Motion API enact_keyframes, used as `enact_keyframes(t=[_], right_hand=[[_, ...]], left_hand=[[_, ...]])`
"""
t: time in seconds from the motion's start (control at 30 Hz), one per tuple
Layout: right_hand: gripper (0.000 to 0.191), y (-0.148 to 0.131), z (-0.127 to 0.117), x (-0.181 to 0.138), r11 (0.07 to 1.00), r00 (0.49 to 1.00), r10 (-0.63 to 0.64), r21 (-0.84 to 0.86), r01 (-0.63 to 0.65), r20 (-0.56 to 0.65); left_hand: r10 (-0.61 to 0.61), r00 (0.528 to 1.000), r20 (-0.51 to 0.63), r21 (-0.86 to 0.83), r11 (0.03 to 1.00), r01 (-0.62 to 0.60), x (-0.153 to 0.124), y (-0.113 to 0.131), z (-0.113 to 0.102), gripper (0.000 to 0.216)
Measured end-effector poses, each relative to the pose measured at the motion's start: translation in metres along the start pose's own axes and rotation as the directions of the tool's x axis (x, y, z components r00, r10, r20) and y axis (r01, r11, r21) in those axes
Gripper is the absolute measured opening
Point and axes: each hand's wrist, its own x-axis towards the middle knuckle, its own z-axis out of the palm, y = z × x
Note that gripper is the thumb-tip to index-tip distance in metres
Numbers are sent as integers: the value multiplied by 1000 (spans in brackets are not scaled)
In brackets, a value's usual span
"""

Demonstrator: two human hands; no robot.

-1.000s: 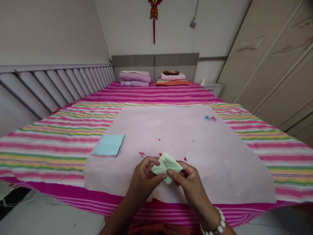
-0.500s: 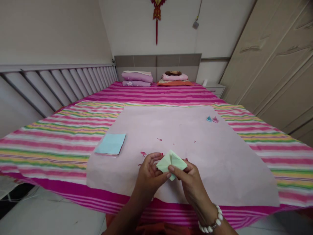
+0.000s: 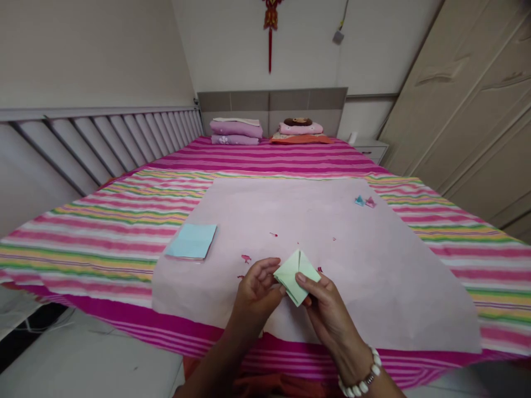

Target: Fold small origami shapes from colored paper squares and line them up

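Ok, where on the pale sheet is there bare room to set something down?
Widest: the pale sheet right of the right hand, nearer than the pair of folded papers. Another: its far strip, left of that pair, beyond the blue stack and red scraps. Crowded: the near middle, around the left hand and green paper.

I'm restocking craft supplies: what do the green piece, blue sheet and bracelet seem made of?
Green piece: apparently matte paper, by its crisp folds and thin layered edges. Blue sheet: probably matte paper too, thin, flat and without glare. Bracelet: smooth white beads, possibly plastic or stone; too small to tell.
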Motion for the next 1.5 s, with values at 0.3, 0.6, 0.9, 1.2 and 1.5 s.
enact_keyframes(t=[0.3,0.6,0.9,1.2,1.5], right_hand=[[16,3,-1,-3,998,1000,-20,-57,19,-9],[15,1,3,-7,974,997,-69,-212,76,42],[16,3,1,-6,920,986,-162,-354,168,46],[15,1,2,-7,906,984,-162,-385,177,72],[19,1,6,-8,916,989,-135,-373,150,68]], left_hand=[[-39,997,-73,114,992,47,-3,12,9,19],[-51,990,-133,287,954,88,-3,6,-7,21],[-45,993,-113,299,951,77,-7,15,6,24],[-64,986,-152,286,952,106,-6,20,9,21],[-120,985,-123,217,965,145,-4,9,5,24]])
